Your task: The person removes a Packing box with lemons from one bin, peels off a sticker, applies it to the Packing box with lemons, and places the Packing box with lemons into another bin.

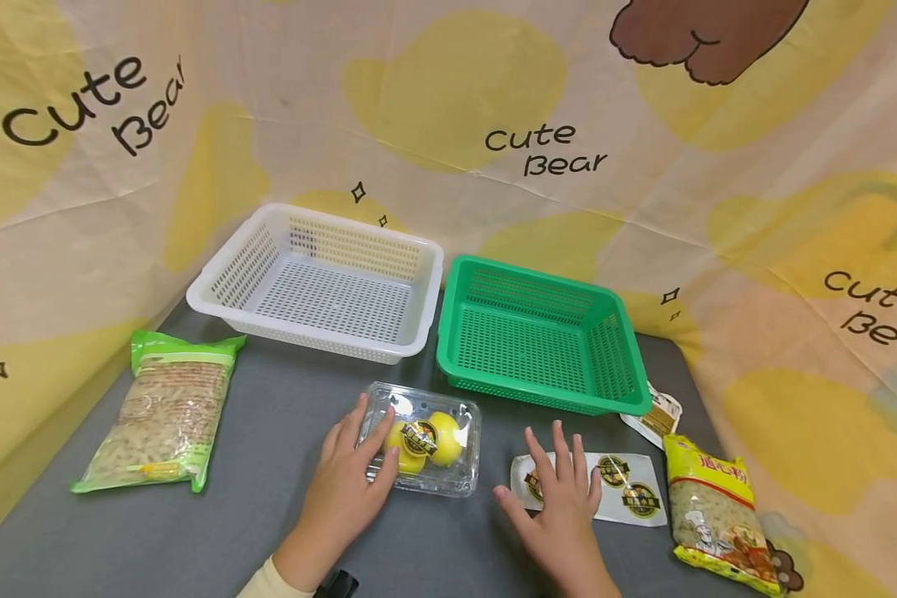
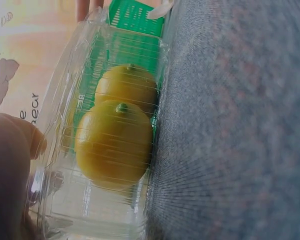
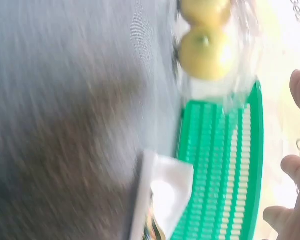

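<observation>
A clear plastic fruit box (image 1: 448, 483) with yellow lemons (image 1: 446, 438) inside lies on the table. A round black-and-gold sticker (image 1: 419, 438) is on its lid. My left hand (image 1: 351, 482) rests on the box's left side, fingers extended over the lid. In the left wrist view two lemons (image 2: 115, 145) show through the clear wall. To the right, my right hand (image 1: 561, 515) is spread above a white sticker sheet (image 1: 646, 472) and holds nothing. That sheet bears several round black-and-gold stickers, and the hand covers part of it.
Behind the box stand a white basket (image 1: 314, 328) and a green basket (image 1: 538, 397), side by side. A green-edged bag (image 1: 168, 407) lies at left, a yellow pasta bag (image 1: 718, 515) at right. A small packet (image 1: 658, 415) is beside the green basket.
</observation>
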Action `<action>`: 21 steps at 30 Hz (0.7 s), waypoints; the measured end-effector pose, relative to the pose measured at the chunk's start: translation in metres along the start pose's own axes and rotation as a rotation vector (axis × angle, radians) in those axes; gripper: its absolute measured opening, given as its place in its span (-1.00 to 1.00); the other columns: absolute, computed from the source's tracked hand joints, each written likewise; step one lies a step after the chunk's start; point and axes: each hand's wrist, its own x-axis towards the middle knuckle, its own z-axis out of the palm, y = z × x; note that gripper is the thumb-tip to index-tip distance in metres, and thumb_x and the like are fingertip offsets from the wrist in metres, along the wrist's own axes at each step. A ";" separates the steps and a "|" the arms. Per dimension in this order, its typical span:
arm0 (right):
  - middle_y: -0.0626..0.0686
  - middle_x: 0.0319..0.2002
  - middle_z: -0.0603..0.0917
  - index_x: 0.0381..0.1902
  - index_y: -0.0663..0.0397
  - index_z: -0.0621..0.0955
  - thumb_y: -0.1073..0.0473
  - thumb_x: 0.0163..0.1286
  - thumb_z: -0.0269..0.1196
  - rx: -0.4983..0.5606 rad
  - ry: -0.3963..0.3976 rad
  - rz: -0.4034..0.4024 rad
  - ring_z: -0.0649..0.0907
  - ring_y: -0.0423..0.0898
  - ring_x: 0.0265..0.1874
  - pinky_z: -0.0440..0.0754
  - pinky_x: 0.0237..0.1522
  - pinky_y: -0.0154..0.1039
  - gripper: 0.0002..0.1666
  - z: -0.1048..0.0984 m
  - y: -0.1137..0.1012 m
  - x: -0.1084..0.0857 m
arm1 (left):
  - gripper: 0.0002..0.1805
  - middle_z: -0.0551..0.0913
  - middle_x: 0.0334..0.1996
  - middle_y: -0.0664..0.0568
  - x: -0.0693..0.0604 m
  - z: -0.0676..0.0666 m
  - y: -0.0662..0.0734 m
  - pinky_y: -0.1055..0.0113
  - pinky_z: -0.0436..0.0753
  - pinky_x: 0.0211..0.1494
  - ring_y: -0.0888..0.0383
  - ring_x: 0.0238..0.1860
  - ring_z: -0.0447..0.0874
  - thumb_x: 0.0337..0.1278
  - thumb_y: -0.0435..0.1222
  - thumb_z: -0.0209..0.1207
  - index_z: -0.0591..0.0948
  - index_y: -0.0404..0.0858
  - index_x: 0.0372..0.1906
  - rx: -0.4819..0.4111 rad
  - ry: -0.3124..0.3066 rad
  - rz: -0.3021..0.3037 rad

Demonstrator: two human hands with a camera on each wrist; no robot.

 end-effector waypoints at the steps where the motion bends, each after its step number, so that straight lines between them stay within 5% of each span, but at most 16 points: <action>1: 0.23 0.68 0.10 0.60 -0.14 0.39 -0.19 0.28 0.51 0.000 0.007 0.001 -0.03 0.38 0.62 -0.17 0.29 0.68 0.01 -0.002 0.003 0.002 | -0.38 0.23 0.63 -0.22 0.000 0.000 0.000 -0.41 0.44 0.32 -0.38 0.46 0.31 0.41 -0.15 0.28 0.54 -0.14 0.51 0.001 0.004 0.006; 21: 0.19 0.73 -0.21 0.74 -0.09 0.11 -0.23 0.52 0.29 -0.035 0.058 0.193 -0.32 0.31 0.65 -0.47 0.39 0.58 0.03 -0.066 0.074 0.073 | -0.31 0.21 0.64 -0.18 -0.001 0.001 -0.001 -0.41 0.47 0.28 -0.38 0.43 0.37 0.44 -0.14 0.26 0.42 -0.18 0.59 -0.016 -0.009 -0.015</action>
